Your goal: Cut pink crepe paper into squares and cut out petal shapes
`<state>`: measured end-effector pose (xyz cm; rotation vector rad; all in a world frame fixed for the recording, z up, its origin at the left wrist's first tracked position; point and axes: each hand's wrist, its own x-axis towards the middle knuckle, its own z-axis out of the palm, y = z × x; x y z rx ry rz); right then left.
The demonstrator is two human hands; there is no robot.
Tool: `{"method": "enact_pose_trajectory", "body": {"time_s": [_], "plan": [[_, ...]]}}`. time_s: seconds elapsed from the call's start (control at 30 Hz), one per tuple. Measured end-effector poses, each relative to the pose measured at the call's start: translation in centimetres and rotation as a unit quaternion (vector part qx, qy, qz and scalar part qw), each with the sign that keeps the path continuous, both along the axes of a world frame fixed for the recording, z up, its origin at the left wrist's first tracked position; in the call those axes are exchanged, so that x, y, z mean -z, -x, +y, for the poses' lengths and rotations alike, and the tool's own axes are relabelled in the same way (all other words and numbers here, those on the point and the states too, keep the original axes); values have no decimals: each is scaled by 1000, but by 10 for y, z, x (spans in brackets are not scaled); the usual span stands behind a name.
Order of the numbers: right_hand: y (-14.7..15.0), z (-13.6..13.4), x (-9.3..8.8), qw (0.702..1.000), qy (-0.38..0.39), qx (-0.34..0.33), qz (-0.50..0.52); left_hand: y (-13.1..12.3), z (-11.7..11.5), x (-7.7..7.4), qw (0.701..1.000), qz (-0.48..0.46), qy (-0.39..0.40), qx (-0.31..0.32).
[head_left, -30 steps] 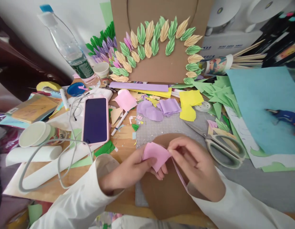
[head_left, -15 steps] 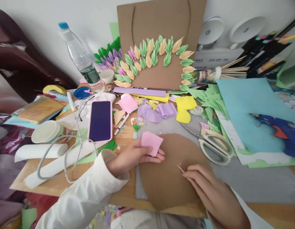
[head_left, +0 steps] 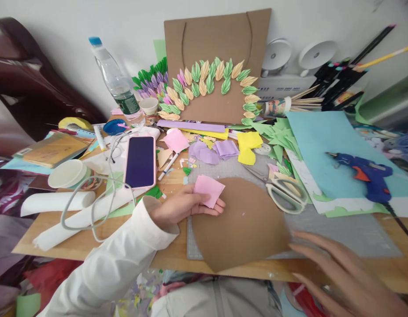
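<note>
Pink paper square (head_left: 209, 190) sits pinched in left hand (head_left: 177, 206) at brown card disc's (head_left: 240, 224) top-left edge, w/ right hand (head_left: 343, 275) now off it, fingers spread empty over counter (head_left: 372, 268) edge, scissors (head_left: 283, 191) nearby.

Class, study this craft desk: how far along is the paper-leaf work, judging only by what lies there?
Done: folded leaves form an arch on the upright cardboard. In hand: the left hand holds a pink paper square at the brown cardboard disc; the right hand is open, holding nothing. Left: purple and yellow squares lie unfolded, and the disc is bare.
</note>
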<state>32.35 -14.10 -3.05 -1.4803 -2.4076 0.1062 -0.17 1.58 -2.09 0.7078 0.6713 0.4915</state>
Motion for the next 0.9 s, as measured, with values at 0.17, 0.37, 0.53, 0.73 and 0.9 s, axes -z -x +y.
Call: {"method": "enact_pose_trajectory", "body": {"time_s": [0.17, 0.37, 0.53, 0.73, 0.9], "plan": [[62, 42, 16, 996, -23, -76, -45, 0, -3, -10, 999, -9, -43, 27], [77, 79, -9, 994, 68, -73, 48, -4, -8, -17, 995, 12, -95, -1], [93, 110, -45, 947, 134, -59, 286, -11, -15, -19, 984, 78, -159, 16], [128, 122, -20, 891, 210, -21, 402, -14, -24, -12, 985, 99, -136, 32], [125, 119, -11, 884, 192, -20, 426, -14, -23, -8, 973, 143, -178, 22]]}}
